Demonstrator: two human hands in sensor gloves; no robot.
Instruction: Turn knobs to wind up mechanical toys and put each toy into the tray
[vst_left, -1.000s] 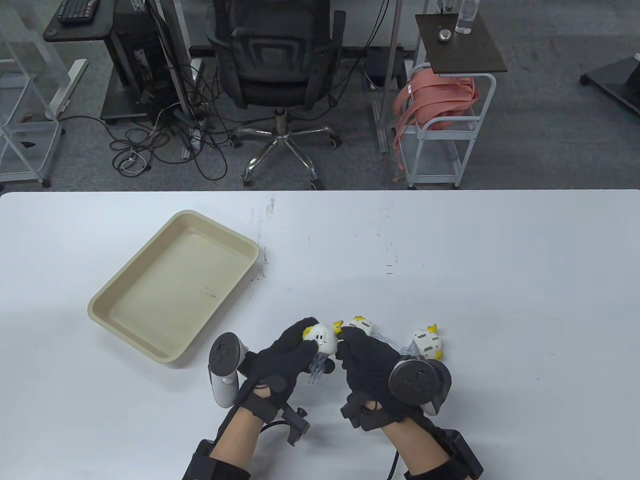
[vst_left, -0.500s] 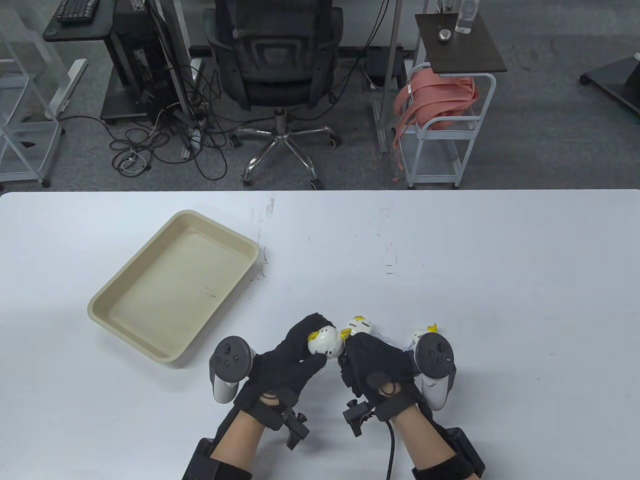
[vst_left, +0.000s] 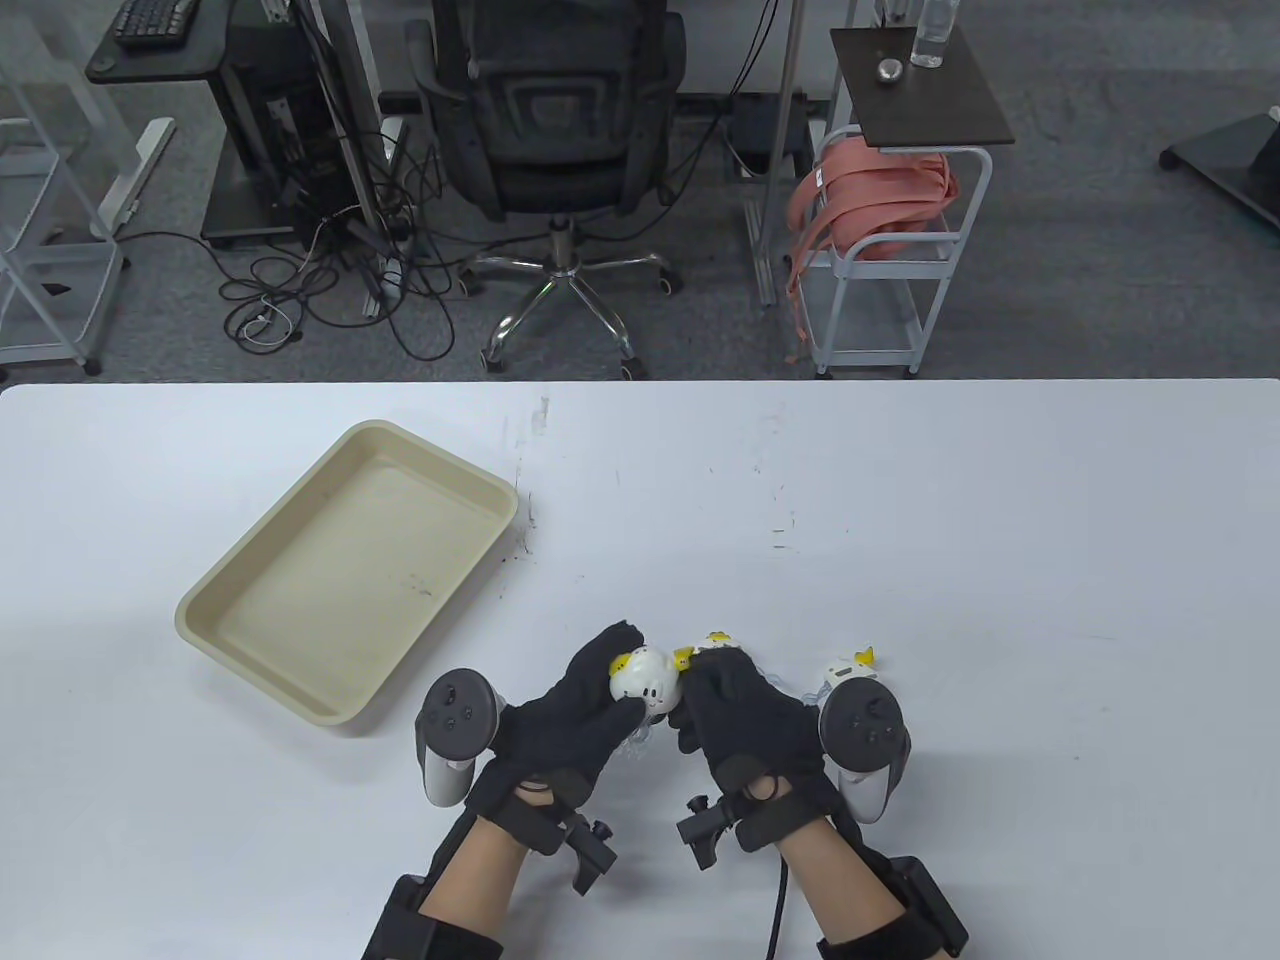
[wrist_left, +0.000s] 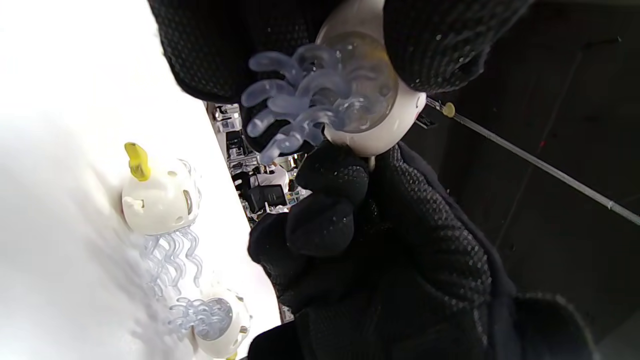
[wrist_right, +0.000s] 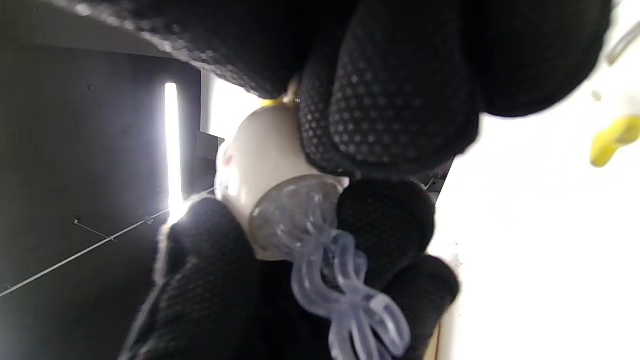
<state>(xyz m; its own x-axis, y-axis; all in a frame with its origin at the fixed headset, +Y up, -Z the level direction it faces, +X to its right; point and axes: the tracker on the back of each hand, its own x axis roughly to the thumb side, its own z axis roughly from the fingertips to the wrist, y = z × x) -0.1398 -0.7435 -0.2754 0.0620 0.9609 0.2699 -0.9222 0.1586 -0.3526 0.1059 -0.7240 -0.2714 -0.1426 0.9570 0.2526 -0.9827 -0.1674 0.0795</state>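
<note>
A white jellyfish toy is held off the tabletop, right of the tray, clamped in the curled left hand. The right hand is pinched on the toy's right side; the knob is hidden. Clear tentacles hang below the toy. Two more toys lie on the tabletop further right of the tray. Nothing is seen inside the tray.

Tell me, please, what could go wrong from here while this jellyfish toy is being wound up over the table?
1. The left hand grips the round toy while the right hand pinches at its side; the smooth shell might slip.
2. Its soft tentacles dangle beside the fingers and could snag.
3. Two other toys lie close by and could be knocked; the tray is still empty.
</note>
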